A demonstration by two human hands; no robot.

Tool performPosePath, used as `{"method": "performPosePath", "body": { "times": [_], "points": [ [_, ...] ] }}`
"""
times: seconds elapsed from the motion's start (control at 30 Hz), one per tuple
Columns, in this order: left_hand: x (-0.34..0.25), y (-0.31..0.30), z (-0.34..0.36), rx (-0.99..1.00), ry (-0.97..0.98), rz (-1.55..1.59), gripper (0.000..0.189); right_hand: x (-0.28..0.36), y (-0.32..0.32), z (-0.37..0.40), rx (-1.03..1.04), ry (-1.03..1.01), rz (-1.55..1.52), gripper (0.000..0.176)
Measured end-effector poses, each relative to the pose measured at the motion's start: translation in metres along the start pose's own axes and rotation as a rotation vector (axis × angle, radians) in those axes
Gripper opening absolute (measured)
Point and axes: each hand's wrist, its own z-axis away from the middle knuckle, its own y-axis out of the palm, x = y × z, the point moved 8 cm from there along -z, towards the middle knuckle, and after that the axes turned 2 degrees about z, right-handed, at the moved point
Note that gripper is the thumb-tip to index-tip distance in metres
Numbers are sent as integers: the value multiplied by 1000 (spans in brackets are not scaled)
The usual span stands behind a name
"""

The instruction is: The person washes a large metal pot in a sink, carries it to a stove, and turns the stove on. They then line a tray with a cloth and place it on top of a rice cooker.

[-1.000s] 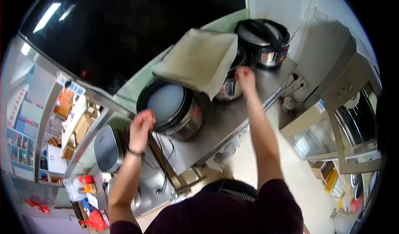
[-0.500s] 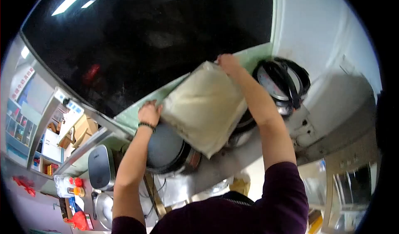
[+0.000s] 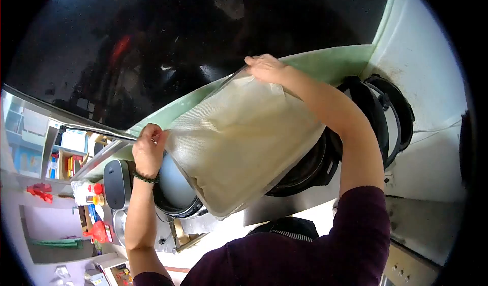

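A beige cloth (image 3: 244, 143) with a mesh-like texture is stretched between my two hands above the counter. My left hand (image 3: 148, 146), with a dark beaded bracelet at the wrist, pinches the cloth's left corner. The far corner is gripped by my right hand (image 3: 265, 68), near the dark window. Beneath the cloth's left edge a round pot (image 3: 175, 184) with a pale blue-grey top is partly covered. Another black round pan (image 3: 310, 166) shows from under its right edge.
Black cookers or pots (image 3: 389, 118) stand at the right by the white wall. A dark grey appliance (image 3: 117, 184) stands at the left, near bottles and a red bag (image 3: 97, 231). A green ledge (image 3: 330, 65) runs below the dark window.
The cloth is spread wider and lies flatter. My left hand has moved left, and my right hand slightly left and up. The camera view has shifted.
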Motion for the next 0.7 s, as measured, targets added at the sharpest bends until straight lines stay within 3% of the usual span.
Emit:
{"method": "performPosePath", "body": {
  "times": [0.03, 0.07, 0.13, 0.23, 0.27, 0.4, 0.47, 0.53, 0.7],
  "points": [
    [-1, -7, 0, -9, -15, 33, 14, -3, -4, 1, -197, -14, 55, 13],
    [-2, -15, 1, -18, -29, 65, 14, -2, -15, -2, -203, -24, 45, 13],
    [3, -29, 1, -40, -98, 84, 15, -30, -63, 1, -167, 248, -89, 12],
    [29, -33, -6, -60, -147, 64, 16, -52, -101, -14, -297, 332, -233, 8],
    [39, -28, -9, -61, -143, 67, 16, -48, -113, -21, -217, 330, -151, 10],
    [71, -8, -20, -67, -269, 166, 18, -37, -111, -43, -313, 280, -7, 15],
    [80, 5, -24, -85, -151, -28, 19, -30, -102, -44, -320, 256, 57, 18],
    [97, 21, -23, -43, -216, -91, 21, -15, -102, -38, -414, 182, 68, 22],
    [100, 49, -17, 70, -263, -127, 30, 11, -54, -33, -275, 32, 134, 18]
  ]
}}
